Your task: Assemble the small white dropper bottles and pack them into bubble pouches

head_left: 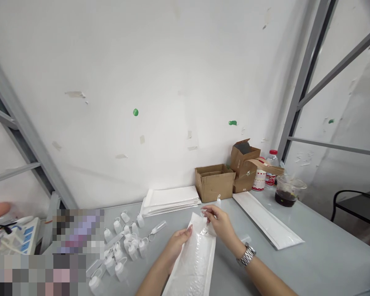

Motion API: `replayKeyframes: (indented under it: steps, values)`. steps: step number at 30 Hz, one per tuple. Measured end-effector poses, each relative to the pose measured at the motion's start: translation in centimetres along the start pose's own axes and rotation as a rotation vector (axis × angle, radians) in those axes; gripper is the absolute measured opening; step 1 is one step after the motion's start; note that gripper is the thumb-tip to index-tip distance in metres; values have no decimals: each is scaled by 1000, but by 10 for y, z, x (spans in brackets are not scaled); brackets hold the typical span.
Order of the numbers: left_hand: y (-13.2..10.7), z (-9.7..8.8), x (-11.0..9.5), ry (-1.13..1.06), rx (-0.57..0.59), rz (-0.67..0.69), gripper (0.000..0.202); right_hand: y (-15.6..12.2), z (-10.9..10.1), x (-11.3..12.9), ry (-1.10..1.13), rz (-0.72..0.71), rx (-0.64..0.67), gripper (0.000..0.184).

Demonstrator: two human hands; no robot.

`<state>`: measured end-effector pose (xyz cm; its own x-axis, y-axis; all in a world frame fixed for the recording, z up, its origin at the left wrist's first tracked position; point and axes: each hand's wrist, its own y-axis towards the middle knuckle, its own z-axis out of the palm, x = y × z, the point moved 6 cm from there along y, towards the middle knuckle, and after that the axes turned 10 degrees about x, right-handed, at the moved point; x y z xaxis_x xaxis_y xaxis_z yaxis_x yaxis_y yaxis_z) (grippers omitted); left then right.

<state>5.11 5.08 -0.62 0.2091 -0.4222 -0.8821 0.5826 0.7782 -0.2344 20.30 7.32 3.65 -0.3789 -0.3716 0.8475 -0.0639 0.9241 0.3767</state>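
A white bubble mailer (194, 259) is tilted toward me in front, its lower end running out of the frame. My left hand (179, 242) grips its left edge, with the thumb on the front face. At the mailer's top, my right hand (217, 222) is closed with its fingertips together by the flap; whatever is pinched there is too small to make out. A metal watch is on the right wrist. Left of my hands lie many small white squeeze bottles (120, 269) with looped caps. Another small bottle (218, 200) stands just behind my right hand.
Flat white mailers (169, 199) are stacked against the wall. Beside them are an open cardboard box (216, 185) and a taller carton (245, 170). One long mailer (267, 220) lies at the right, near a plastic bowl of dark liquid (286, 195) and a red-capped bottle (273, 164).
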Motion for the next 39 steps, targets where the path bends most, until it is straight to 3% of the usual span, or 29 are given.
replayKeyframes:
  steps: [4, 7, 9, 12, 15, 18, 20, 23, 26, 30, 33, 36, 39]
  values:
    - [5, 3, 1, -26, 83, 56, 51, -7, 21, 7, 31, 22, 168, 19]
    - [7, -1, 1, -21, 43, 78, 51, -11, 31, 20, -36, -39, 261, 23]
    - [7, -6, 0, -31, -9, 87, 51, -10, 26, 29, -117, -102, 263, 26]
    - [3, -15, -4, -82, -112, 84, 48, -13, -2, 37, -270, -181, 186, 31]
    - [-1, -25, -6, -159, -226, 78, 41, -32, -45, 26, -453, -85, 85, 30]
    - [-4, -29, -8, -226, -279, 72, 37, -63, -73, -1, -655, 98, 188, 31]
    - [-4, -29, -7, -257, -285, 50, 39, -82, -78, -19, -738, 206, 285, 31]
    - [-4, -30, -5, -293, -313, 32, 41, -90, -68, -29, -817, 248, 400, 24]
    - [-2, -32, -6, -286, -308, 85, 42, -70, -49, -20, -840, 213, 428, 23]
    - [-1, -28, -11, -168, -225, 161, 42, -13, -23, -8, -562, 132, 342, 12]
    - [-2, -28, -12, -124, -242, 159, 41, 27, -10, -21, -310, 166, 198, 14]
    - [-2, -30, -13, -141, -267, 154, 43, 42, 4, -37, -262, 128, 108, 16]
    - [-3, -31, -14, -150, -293, 157, 44, 38, 14, -49, -262, 118, 98, 19]
